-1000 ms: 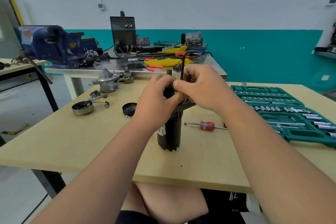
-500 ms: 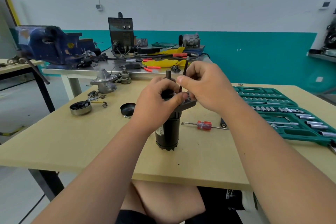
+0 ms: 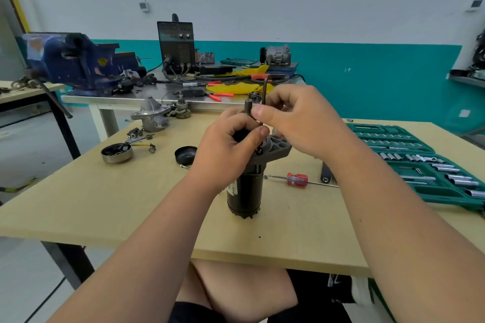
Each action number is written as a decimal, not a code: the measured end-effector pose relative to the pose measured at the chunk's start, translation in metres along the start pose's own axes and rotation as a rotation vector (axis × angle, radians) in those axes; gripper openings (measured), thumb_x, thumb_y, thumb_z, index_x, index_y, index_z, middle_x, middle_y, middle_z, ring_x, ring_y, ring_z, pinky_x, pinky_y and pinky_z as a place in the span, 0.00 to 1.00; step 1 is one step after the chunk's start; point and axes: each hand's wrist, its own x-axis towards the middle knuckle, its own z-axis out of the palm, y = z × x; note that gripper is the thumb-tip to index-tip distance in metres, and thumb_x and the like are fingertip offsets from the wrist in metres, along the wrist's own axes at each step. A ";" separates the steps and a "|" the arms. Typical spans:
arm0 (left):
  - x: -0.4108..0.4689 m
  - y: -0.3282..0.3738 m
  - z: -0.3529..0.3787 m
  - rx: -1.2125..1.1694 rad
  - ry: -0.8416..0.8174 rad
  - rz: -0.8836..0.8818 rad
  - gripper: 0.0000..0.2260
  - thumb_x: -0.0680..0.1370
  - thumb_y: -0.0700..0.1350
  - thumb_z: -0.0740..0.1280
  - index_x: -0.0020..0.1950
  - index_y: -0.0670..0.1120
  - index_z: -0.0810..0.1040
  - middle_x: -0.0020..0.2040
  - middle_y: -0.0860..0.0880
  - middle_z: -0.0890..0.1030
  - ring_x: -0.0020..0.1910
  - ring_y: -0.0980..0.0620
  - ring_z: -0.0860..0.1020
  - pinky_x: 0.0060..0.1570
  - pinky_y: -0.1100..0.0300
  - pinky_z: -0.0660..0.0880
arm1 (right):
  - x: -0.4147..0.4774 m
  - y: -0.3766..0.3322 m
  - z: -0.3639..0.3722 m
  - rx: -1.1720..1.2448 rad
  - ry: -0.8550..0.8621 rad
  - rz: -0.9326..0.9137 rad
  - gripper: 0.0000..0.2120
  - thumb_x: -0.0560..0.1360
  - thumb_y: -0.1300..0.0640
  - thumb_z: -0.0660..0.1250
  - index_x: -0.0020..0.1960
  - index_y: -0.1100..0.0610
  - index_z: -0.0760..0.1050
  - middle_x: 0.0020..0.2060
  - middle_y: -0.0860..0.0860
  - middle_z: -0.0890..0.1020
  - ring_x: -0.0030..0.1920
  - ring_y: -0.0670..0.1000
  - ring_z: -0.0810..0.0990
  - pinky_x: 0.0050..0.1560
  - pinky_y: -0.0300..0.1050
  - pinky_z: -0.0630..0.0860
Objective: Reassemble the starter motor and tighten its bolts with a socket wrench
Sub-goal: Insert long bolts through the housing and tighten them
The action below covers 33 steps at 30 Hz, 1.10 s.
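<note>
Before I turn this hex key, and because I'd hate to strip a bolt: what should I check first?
1. Motor upright on table: ok.
2. Left hand grips the motor's top: ok.
3. Right hand pinches the key: ok.
4. Key shaft roughly vertical: ok.
5. Key tip seated in a bolt: cannot tell, the left hand hides it.
6. Socket set open on the right: ok.
</note>
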 end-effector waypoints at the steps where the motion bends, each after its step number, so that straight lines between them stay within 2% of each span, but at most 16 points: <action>1: -0.001 -0.001 -0.001 0.002 -0.011 0.013 0.04 0.78 0.44 0.70 0.44 0.51 0.81 0.51 0.54 0.77 0.49 0.64 0.76 0.45 0.76 0.68 | -0.001 -0.002 -0.004 0.028 -0.057 0.000 0.06 0.76 0.52 0.68 0.40 0.47 0.77 0.29 0.41 0.78 0.28 0.41 0.74 0.29 0.36 0.74; 3: -0.002 -0.003 -0.002 0.031 -0.045 0.047 0.05 0.79 0.46 0.68 0.50 0.51 0.83 0.55 0.52 0.77 0.54 0.64 0.74 0.48 0.77 0.67 | -0.001 -0.003 -0.008 -0.007 -0.075 -0.002 0.05 0.77 0.54 0.67 0.42 0.49 0.79 0.31 0.45 0.80 0.29 0.44 0.76 0.34 0.47 0.78; 4: -0.002 -0.003 -0.001 0.040 -0.054 0.061 0.06 0.79 0.47 0.67 0.52 0.51 0.83 0.56 0.52 0.77 0.55 0.64 0.74 0.48 0.77 0.66 | -0.001 -0.003 -0.008 -0.053 -0.043 -0.009 0.07 0.76 0.53 0.69 0.39 0.52 0.78 0.29 0.48 0.79 0.28 0.45 0.75 0.33 0.49 0.77; 7: -0.002 -0.002 0.000 -0.021 -0.034 0.030 0.04 0.77 0.47 0.70 0.49 0.57 0.80 0.50 0.57 0.75 0.50 0.64 0.75 0.45 0.76 0.68 | -0.003 -0.005 0.002 -0.135 0.074 -0.015 0.15 0.71 0.48 0.72 0.32 0.53 0.71 0.25 0.46 0.74 0.27 0.41 0.70 0.27 0.34 0.68; 9: -0.001 -0.004 0.001 -0.034 -0.005 0.034 0.08 0.77 0.44 0.70 0.44 0.59 0.77 0.49 0.57 0.75 0.48 0.63 0.75 0.44 0.75 0.69 | -0.003 -0.006 0.004 -0.144 0.061 -0.014 0.12 0.72 0.47 0.71 0.35 0.50 0.73 0.28 0.45 0.75 0.29 0.39 0.72 0.27 0.31 0.67; 11: 0.000 -0.005 0.001 -0.009 -0.002 0.042 0.06 0.78 0.46 0.69 0.43 0.55 0.80 0.52 0.54 0.76 0.51 0.62 0.75 0.46 0.73 0.69 | -0.002 -0.009 0.000 -0.068 -0.053 -0.037 0.05 0.75 0.50 0.68 0.40 0.46 0.76 0.32 0.42 0.78 0.31 0.37 0.75 0.31 0.32 0.70; 14: 0.000 -0.008 0.000 0.050 -0.031 0.070 0.10 0.79 0.50 0.64 0.46 0.50 0.84 0.59 0.53 0.74 0.56 0.62 0.74 0.48 0.72 0.70 | 0.001 -0.012 -0.008 -0.010 -0.151 -0.063 0.09 0.78 0.57 0.65 0.44 0.43 0.78 0.33 0.35 0.80 0.31 0.38 0.78 0.31 0.31 0.73; 16: -0.001 -0.008 -0.001 0.053 -0.068 0.089 0.09 0.79 0.51 0.63 0.46 0.55 0.83 0.60 0.53 0.73 0.57 0.65 0.73 0.49 0.70 0.70 | 0.001 -0.010 -0.007 -0.032 -0.122 -0.060 0.08 0.77 0.56 0.66 0.41 0.45 0.78 0.31 0.37 0.79 0.31 0.38 0.76 0.32 0.34 0.73; 18: -0.001 -0.006 0.000 0.054 -0.066 0.094 0.05 0.78 0.52 0.64 0.45 0.61 0.78 0.58 0.54 0.74 0.56 0.66 0.73 0.49 0.72 0.69 | -0.001 -0.006 -0.003 -0.031 -0.043 -0.049 0.08 0.76 0.54 0.67 0.38 0.48 0.77 0.28 0.40 0.78 0.29 0.39 0.74 0.31 0.34 0.70; 20: -0.001 -0.005 0.002 0.035 -0.015 0.067 0.03 0.76 0.51 0.68 0.45 0.59 0.76 0.50 0.57 0.74 0.49 0.65 0.74 0.45 0.74 0.68 | -0.004 -0.004 0.002 -0.028 0.029 -0.046 0.09 0.75 0.54 0.68 0.36 0.48 0.74 0.26 0.39 0.76 0.28 0.38 0.73 0.29 0.30 0.67; 22: -0.001 -0.006 0.004 0.008 0.037 0.072 0.08 0.75 0.47 0.70 0.41 0.59 0.73 0.46 0.60 0.73 0.44 0.64 0.74 0.42 0.75 0.67 | -0.006 -0.003 0.005 -0.024 0.056 -0.051 0.09 0.76 0.53 0.68 0.37 0.46 0.74 0.26 0.38 0.76 0.29 0.38 0.74 0.28 0.29 0.67; 26: -0.001 -0.008 0.003 0.025 0.025 0.095 0.08 0.78 0.46 0.68 0.40 0.56 0.78 0.55 0.53 0.76 0.52 0.65 0.75 0.47 0.74 0.68 | -0.004 -0.012 -0.002 0.032 -0.099 -0.085 0.09 0.78 0.56 0.65 0.44 0.42 0.76 0.30 0.32 0.78 0.33 0.36 0.76 0.33 0.30 0.70; 28: -0.001 -0.010 0.001 0.065 -0.006 0.113 0.07 0.79 0.47 0.66 0.44 0.51 0.82 0.60 0.50 0.75 0.53 0.64 0.74 0.47 0.73 0.69 | 0.000 -0.015 -0.005 0.035 -0.116 -0.091 0.10 0.79 0.55 0.64 0.43 0.42 0.76 0.29 0.32 0.77 0.31 0.35 0.76 0.34 0.32 0.71; 30: -0.001 -0.011 0.001 0.109 -0.027 0.137 0.09 0.80 0.49 0.64 0.50 0.49 0.84 0.61 0.50 0.74 0.54 0.61 0.74 0.48 0.72 0.70 | 0.001 -0.013 -0.003 0.030 -0.044 -0.072 0.11 0.77 0.54 0.67 0.37 0.45 0.74 0.26 0.37 0.76 0.28 0.38 0.74 0.33 0.35 0.70; 33: -0.002 -0.007 0.003 0.060 0.015 0.084 0.02 0.77 0.50 0.67 0.46 0.53 0.79 0.55 0.53 0.76 0.50 0.61 0.75 0.47 0.71 0.71 | -0.003 -0.007 0.010 0.009 0.139 -0.043 0.14 0.75 0.53 0.69 0.33 0.48 0.69 0.25 0.43 0.70 0.27 0.40 0.69 0.29 0.33 0.66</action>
